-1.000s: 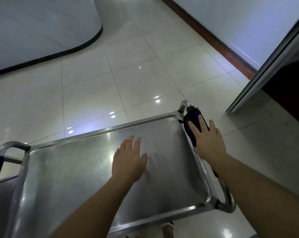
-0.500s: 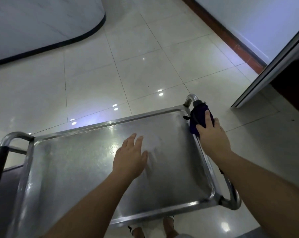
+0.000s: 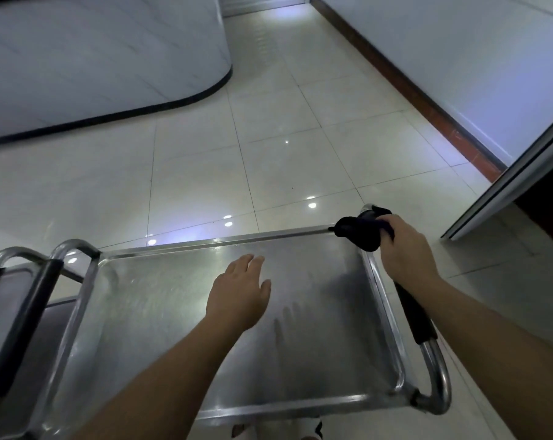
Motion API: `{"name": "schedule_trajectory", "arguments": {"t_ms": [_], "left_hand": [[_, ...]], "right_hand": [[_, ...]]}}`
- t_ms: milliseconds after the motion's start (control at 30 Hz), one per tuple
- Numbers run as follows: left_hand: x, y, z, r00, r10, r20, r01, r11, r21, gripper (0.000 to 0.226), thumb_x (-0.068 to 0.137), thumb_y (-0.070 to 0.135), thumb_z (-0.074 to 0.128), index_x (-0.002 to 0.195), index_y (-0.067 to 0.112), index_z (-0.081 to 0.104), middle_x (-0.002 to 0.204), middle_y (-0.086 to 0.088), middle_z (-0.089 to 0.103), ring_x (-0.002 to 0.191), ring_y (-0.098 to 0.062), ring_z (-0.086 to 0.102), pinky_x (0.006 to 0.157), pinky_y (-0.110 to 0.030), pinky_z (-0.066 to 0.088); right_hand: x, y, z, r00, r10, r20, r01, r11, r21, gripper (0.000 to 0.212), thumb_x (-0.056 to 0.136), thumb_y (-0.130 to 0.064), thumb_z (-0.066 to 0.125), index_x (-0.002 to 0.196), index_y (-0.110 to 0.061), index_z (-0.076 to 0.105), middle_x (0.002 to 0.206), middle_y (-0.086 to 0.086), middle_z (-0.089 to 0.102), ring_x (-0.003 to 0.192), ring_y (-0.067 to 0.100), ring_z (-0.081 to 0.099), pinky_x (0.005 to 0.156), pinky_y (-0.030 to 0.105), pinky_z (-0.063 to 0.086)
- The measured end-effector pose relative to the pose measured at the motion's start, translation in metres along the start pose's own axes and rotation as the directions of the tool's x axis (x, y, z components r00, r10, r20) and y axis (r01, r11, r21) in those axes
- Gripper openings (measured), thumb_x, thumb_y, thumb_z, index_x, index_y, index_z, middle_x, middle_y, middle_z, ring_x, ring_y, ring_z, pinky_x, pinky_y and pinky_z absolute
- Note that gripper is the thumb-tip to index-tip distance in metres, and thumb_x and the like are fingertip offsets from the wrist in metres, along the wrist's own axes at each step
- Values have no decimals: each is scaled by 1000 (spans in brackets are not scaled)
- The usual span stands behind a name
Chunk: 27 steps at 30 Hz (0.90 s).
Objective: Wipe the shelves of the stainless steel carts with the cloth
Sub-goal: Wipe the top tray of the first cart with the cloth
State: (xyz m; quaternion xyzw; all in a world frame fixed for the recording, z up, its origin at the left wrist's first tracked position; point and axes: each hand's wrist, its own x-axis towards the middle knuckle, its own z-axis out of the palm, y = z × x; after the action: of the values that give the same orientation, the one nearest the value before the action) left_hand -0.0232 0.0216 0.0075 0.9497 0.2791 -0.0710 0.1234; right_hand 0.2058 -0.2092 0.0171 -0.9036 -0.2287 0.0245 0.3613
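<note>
Head view looks down on a shiny steel cart [image 3: 160, 328], and everything is told from that cart. At its near edge, a bit of the person's feet [image 3: 303, 431] peeks out below the shelf. Two bare arms reach over the near edge and across the cart.

On the cart's top shelf [image 3: 316, 360], about in the middle, lies the left hand [image 3: 238, 292]. It is flat, palm down, with the fingers straight and close together, pointing to the far rim. It holds nothing and is well apart from the cloth.

Along the right side of the cart runs a handle bar [image 3: 427, 354] with a black sleeve on it. The right forearm passes over that bar.

At the far right corner of the cart sits the dark cloth [image 3: 360, 233]. It is bunched over the corner rim and the top of the handle post. The right hand [image 3: 405, 249] grips the cloth, with its fingers curled over the top of it. The cloth sticks out from the fingers toward the shelf. The back of the hand faces up and the wrist is bent a little.

Left of the cart stands a second cart [image 3: 21, 300], touching or just beside it, with its own black-sleeved handle.

Beyond the cart is a pale tiled floor [image 3: 268, 160] with small bright light spots. Far left of the cart is a curved white wall [image 3: 94, 58] with a black base strip. Far right is a straight wall [image 3: 459, 42] with a red-brown base strip, and a door edge [image 3: 507, 192].
</note>
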Motion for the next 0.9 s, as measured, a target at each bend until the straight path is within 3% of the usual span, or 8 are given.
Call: {"name": "schedule_trajectory", "arguments": {"t_ms": [133,233,300,400,467,567,733,900], "left_hand": [[-17,-13,-14,999,-21,-49,20,1000,-18,57,107,45,41,160,25,34,165,2,37,149,-21,38,117,-41,38],[-35,-31,-23,995,-65,-78,63,998,-29,56,107,45,41,159,25,35,164,3,39,147,-20,40,116,-40,39],[-48,-46,-26,991,-95,-96,91,995,-39,55,107,45,41,158,26,36,163,4,40,146,-19,41,115,-40,39],[-68,-73,-30,983,-137,-121,133,990,-45,54,107,45,41,158,26,36,161,5,42,144,-18,42,111,-38,40],[-80,-93,-31,978,-164,-132,159,986,-50,55,106,44,42,157,25,37,160,4,43,142,-18,43,109,-37,41],[-97,-128,-31,971,-191,-140,185,981,-60,55,106,44,42,157,25,38,159,4,44,141,-18,44,108,-37,42],[-128,-199,-29,963,-221,-152,211,974,-77,54,106,46,43,156,25,39,158,4,45,139,-17,47,107,-37,43],[-171,-288,-21,968,-229,-100,220,971,-98,55,106,45,44,156,24,41,157,4,47,137,-17,49,110,-38,44]], "right_hand": [[-2,-38,6,995,68,77,-86,961,263,30,103,-24,50,131,-33,56,115,-6,64,99,15,60,76,20,43],[-10,-71,25,945,194,264,-291,865,408,46,102,-34,53,147,-36,44,126,-5,55,111,18,59,89,31,49],[-18,-92,42,911,204,358,-355,830,430,41,102,-36,54,143,-36,51,122,-9,63,110,19,63,91,36,53],[-39,-123,71,881,164,444,-386,792,474,19,103,-31,54,114,-34,69,93,-15,75,94,11,71,81,33,57],[-54,-144,89,852,144,504,-416,772,481,20,104,-27,52,106,-34,70,98,-8,77,98,17,71,89,41,58],[-78,-170,119,808,140,573,-462,753,468,23,104,-25,50,111,-33,71,105,-1,77,103,24,71,98,52,55],[-118,-214,169,767,195,611,-536,718,445,18,104,-23,52,110,-29,69,107,4,75,102,26,70,98,53,55],[-166,-264,221,757,228,612,-565,698,439,18,105,-21,51,111,-25,68,103,7,76,93,27,73,76,42,61]]}}
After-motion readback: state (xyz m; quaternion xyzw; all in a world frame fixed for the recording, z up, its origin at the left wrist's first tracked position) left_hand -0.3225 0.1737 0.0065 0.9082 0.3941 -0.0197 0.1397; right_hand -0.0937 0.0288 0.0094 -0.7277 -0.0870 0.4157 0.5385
